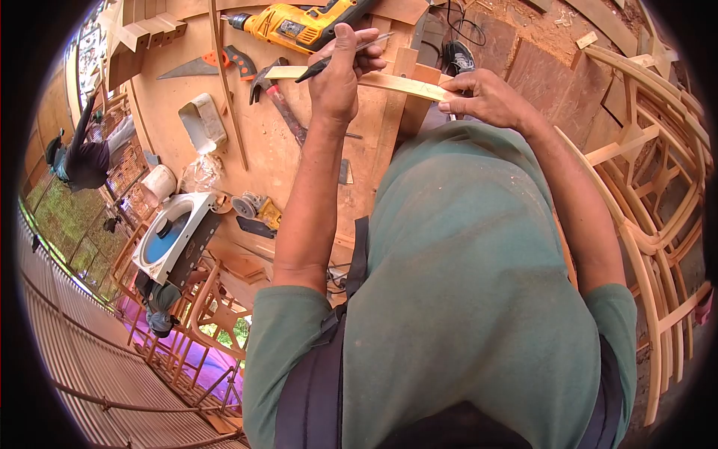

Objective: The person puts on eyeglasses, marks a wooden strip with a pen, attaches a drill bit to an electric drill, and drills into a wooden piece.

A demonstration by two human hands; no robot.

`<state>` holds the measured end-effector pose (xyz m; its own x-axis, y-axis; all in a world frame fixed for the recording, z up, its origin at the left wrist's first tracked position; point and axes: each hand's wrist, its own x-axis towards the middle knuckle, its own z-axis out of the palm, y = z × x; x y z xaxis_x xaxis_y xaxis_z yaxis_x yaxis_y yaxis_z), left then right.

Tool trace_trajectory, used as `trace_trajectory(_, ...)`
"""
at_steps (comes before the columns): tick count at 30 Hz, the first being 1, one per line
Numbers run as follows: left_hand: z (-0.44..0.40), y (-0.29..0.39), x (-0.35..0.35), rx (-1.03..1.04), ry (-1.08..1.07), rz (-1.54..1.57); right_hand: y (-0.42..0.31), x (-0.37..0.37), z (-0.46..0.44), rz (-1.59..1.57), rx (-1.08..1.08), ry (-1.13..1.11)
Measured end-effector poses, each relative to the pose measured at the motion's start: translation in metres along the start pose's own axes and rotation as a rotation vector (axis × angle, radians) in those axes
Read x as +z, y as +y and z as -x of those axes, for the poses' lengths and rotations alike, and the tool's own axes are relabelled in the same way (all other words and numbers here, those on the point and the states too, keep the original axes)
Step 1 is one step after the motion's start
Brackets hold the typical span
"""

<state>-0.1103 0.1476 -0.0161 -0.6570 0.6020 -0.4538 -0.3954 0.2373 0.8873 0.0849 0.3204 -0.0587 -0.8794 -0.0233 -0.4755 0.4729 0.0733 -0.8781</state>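
Observation:
My left hand is closed around a pen with a black end, which slants across my palm. A thin, slightly curved strip of pale wood runs from beyond my left hand to my right hand. My right hand pinches the strip's right end between thumb and fingers. Whether my left hand also touches the strip cannot be made out. Just left of my left wrist lies a claw hammer with a red-and-dark handle. Above my left hand is a yellow power drill.
A handsaw with an orange-and-black handle, a white container and a yellow grinder lie on the wooden bench. A fan stands lower left. Curved wooden chair frames crowd the right. Other people are at far left.

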Motion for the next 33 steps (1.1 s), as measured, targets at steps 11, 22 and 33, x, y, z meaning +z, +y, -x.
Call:
trace_trajectory(11, 0.002, -0.002, 0.005, 0.014, -0.034, -0.093, 0.003, 0.003, 0.001, -0.012, -0.012, 0.024)
trace_trajectory(22, 0.000, -0.002, 0.009, 0.043, -0.204, -0.357, 0.003, 0.002, 0.000, 0.002, 0.038, 0.010)
trace_trajectory(33, 0.002, -0.006, 0.019, 0.110, -0.206, -0.513, 0.002, -0.001, -0.002, 0.016, 0.047, 0.002)
